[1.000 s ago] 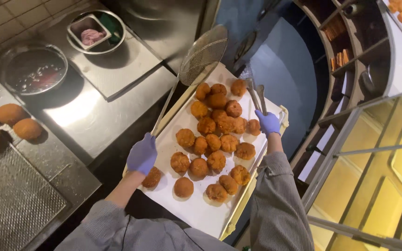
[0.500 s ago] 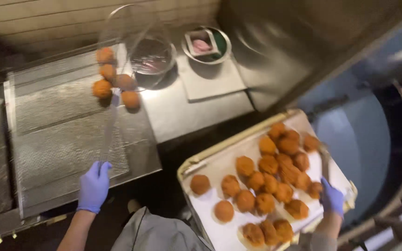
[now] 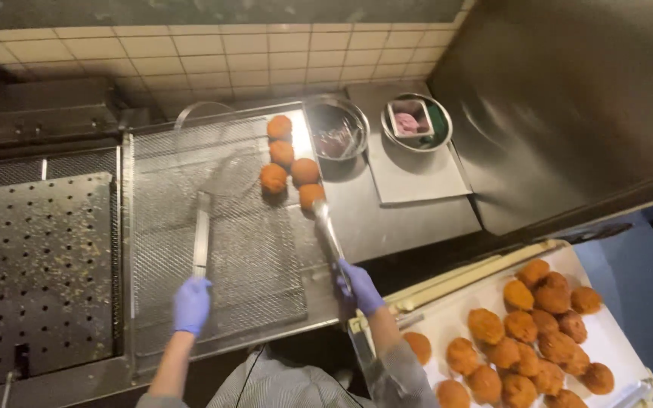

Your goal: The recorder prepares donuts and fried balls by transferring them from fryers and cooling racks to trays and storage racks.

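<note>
My left hand (image 3: 192, 304), in a blue glove, grips the long handle of a wire skimmer (image 3: 202, 227). Its round mesh head lies on the mesh draining rack (image 3: 251, 279) beside several golden fried balls (image 3: 273, 178). My right hand (image 3: 360, 287), also gloved, holds metal tongs (image 3: 327, 230). The tong tips reach the nearest fried ball (image 3: 311, 196). Below my right arm sits a paper-lined tray (image 3: 447, 317) with several more fried balls (image 3: 523, 326).
A perforated metal plate (image 3: 39, 264) covers the fryer area on the left. A glass bowl (image 3: 338, 128) and a metal bowl holding a pink container (image 3: 416, 121) stand behind the rack, by a white board (image 3: 417, 177). A tiled wall runs along the back.
Both hands left the tray's edges. My left hand moved to the rack and took the skimmer handle. My right hand now points tongs at the fried balls on the rack.
</note>
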